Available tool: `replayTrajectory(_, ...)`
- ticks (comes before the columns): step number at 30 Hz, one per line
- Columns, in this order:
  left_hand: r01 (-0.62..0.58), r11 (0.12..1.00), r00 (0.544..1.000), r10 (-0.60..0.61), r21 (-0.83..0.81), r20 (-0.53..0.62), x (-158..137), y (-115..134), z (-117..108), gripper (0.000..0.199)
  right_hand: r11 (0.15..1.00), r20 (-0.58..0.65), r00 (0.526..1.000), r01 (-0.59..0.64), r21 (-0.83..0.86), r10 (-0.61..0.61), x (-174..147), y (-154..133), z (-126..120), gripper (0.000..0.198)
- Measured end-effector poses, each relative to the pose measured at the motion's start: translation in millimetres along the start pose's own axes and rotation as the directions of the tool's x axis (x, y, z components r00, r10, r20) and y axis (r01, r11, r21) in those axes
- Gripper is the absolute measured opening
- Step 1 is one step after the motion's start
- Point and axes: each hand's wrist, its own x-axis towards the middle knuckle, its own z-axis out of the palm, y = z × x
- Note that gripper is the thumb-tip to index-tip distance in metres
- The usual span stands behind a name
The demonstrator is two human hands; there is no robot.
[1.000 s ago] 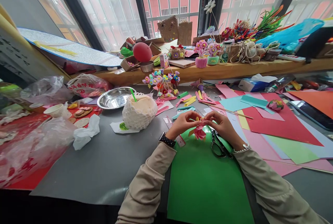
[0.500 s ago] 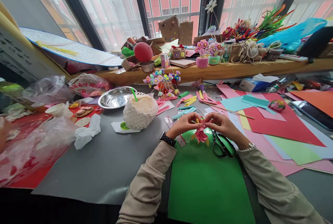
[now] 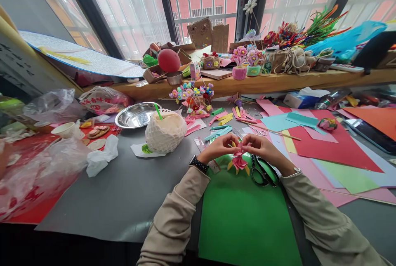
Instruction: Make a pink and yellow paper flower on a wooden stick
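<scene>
A pink and yellow paper flower (image 3: 239,161) is held above the green sheet (image 3: 247,220) on the table. My left hand (image 3: 219,149) pinches it from the left, fingertips together. From the other side my right hand (image 3: 267,152) grips the same flower between thumb and fingers. Both sets of fingertips nearly meet and cover its upper part. Black-handled scissors (image 3: 261,171) lie on the green sheet just below my right hand. Close behind the hands are folded strips of blue paper (image 3: 218,133) and yellow paper (image 3: 225,120).
To the left stand a coconut in white netting (image 3: 165,132) with a green straw and a metal plate (image 3: 136,115). Coloured paper sheets (image 3: 337,142) spread over the right side, with a wooden stick (image 3: 272,130) across them. A wooden ledge (image 3: 216,86) holding crafts runs behind.
The view has shifted slightly. Both hands stay on the paper flower, and its yellow tips look more spread out below the fingers than before.
</scene>
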Motion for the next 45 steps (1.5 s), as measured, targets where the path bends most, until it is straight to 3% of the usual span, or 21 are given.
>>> replayTrajectory(15,0.009,1.0,0.999,-0.009,0.007,0.036,0.8,-3.3,-4.6,0.031,1.0,0.023,1.0,-0.013,-0.025,0.014,0.7,4.8,-0.7,0.021)
replayTrajectory(31,-0.01,0.986,1.0,0.014,0.165,-0.022,1.6,-3.9,-0.2,0.03,0.984,-0.042,0.999,-0.004,-0.179,-0.004,3.5,3.5,5.1,0.024)
replayTrajectory(45,0.032,0.99,0.998,-0.025,0.136,-0.053,0.4,-0.7,-0.2,0.033,0.977,-0.073,0.996,0.031,-0.21,-0.047,3.2,3.4,7.6,0.022)
